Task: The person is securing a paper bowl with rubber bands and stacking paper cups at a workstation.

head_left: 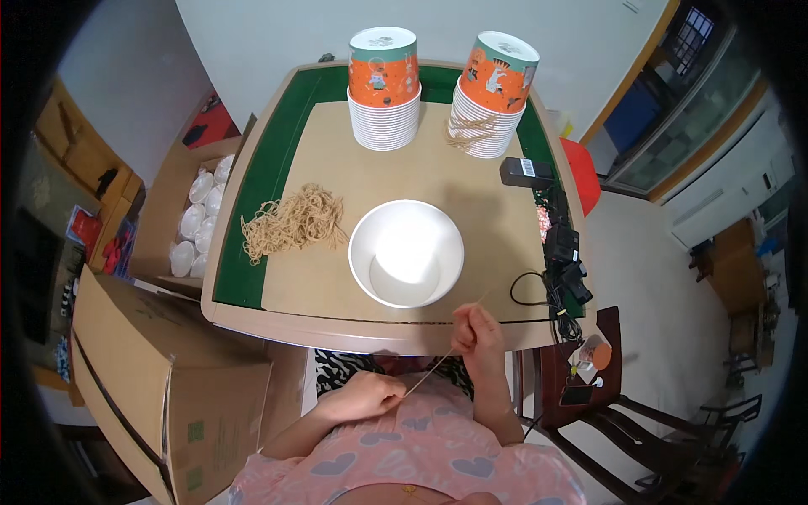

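Observation:
A thin tan string (431, 371) runs slantwise between my two hands, in front of the table's near edge. My left hand (368, 396) is closed on its lower end, close to my body. Higher and to the right, my right hand (478, 337) pinches the other end, and a short tail sticks out past the fingers. Just beyond stands a white paper bucket (406, 290), its mouth facing up. A tangled heap of tan strings (303, 220) lies left of the bucket.
Two stacks of upturned paper buckets, a left stack (385, 93) and a right stack (492, 97) with strings draped on it, stand at the back. Black adapters and cables (562, 244) line the right edge. Cardboard boxes (181, 383) stand left; a wooden chair (581, 404) stands right.

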A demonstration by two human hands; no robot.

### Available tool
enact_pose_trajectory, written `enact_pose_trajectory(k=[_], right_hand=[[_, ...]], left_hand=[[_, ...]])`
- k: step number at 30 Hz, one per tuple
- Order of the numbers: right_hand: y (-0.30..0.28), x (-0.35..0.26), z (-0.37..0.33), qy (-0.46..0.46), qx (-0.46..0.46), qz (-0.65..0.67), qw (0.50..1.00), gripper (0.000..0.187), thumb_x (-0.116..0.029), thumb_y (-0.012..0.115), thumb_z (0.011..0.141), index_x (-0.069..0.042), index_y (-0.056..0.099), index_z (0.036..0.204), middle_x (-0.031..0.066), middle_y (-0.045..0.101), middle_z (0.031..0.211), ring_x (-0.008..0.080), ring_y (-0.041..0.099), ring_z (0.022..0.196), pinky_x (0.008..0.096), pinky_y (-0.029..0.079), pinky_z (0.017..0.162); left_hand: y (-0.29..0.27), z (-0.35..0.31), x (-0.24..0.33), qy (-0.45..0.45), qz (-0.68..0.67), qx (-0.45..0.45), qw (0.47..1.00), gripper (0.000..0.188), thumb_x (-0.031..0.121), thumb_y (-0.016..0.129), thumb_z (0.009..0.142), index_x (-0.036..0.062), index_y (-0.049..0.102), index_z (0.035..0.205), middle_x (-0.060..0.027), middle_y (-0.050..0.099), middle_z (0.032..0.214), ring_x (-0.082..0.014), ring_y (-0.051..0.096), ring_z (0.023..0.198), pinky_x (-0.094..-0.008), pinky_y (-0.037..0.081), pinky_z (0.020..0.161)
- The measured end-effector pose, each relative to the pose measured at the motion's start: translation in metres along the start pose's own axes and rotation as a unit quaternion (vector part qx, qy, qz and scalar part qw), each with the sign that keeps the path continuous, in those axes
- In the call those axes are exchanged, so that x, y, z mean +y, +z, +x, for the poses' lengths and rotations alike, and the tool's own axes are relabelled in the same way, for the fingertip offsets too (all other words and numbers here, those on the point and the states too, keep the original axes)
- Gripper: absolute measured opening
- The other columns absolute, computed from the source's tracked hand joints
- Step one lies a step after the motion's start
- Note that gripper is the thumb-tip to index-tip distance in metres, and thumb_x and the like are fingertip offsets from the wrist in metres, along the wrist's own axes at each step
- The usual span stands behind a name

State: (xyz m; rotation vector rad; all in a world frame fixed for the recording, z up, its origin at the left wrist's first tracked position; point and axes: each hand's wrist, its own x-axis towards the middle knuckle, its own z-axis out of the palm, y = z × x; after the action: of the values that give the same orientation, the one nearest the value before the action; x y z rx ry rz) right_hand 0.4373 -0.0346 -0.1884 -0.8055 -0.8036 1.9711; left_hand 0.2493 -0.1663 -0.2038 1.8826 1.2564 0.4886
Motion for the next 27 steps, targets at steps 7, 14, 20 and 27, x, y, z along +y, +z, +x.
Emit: enact_pose_trajectory(k=[7,14,20,27], right_hand=[[0.005,-0.002,0.0,-0.029,0.018,-0.024,0.999,0.03,-0.031,0.046,0.099,-0.004,0.059,0.094,-0.0071,0.031,0.059,0.0036,0.026,0.049,0.0201,0.022,0.044],[0.007,0.005,0.002,-0.113,0.039,-0.308,0.944,0.026,-0.023,0.043,0.099,-0.005,0.061,0.093,-0.0074,0.037,0.062,0.0011,0.03,0.053,0.0197,0.024,0.046],[0.016,0.017,0.025,-0.165,0.012,-0.386,0.907,0.023,-0.02,0.043,0.098,-0.006,0.06,0.092,-0.0072,0.04,0.066,0.0022,0.035,0.059,0.0197,0.027,0.052],[0.021,0.024,0.063,-0.18,-0.016,-0.346,0.92,0.025,-0.021,0.043,0.099,-0.005,0.058,0.087,-0.0059,0.04,0.067,0.0035,0.036,0.06,0.0201,0.03,0.054]], left_hand=[[0.002,-0.005,-0.015,-0.045,0.06,-0.096,0.993,0.007,0.015,0.06,0.078,0.0078,0.059,0.079,-0.0105,0.061,0.081,-0.0319,0.061,0.077,-0.0411,0.048,0.066],[-0.068,0.018,0.013,0.03,0.051,0.3,0.952,0.009,0.009,0.067,0.076,0.0052,0.066,0.084,-0.0062,0.062,0.096,-0.0285,0.058,0.094,-0.0409,0.045,0.087],[-0.12,0.064,0.001,0.042,0.186,0.259,0.947,0.009,0.005,0.065,0.077,0.0038,0.066,0.086,-0.0115,0.064,0.085,-0.029,0.061,0.084,-0.04,0.041,0.093],[-0.147,0.095,0.011,-0.062,-0.063,0.266,0.96,0.009,-0.003,0.064,0.079,-0.0037,0.064,0.088,-0.0109,0.068,0.082,-0.0156,0.065,0.076,-0.0292,0.052,0.068]])
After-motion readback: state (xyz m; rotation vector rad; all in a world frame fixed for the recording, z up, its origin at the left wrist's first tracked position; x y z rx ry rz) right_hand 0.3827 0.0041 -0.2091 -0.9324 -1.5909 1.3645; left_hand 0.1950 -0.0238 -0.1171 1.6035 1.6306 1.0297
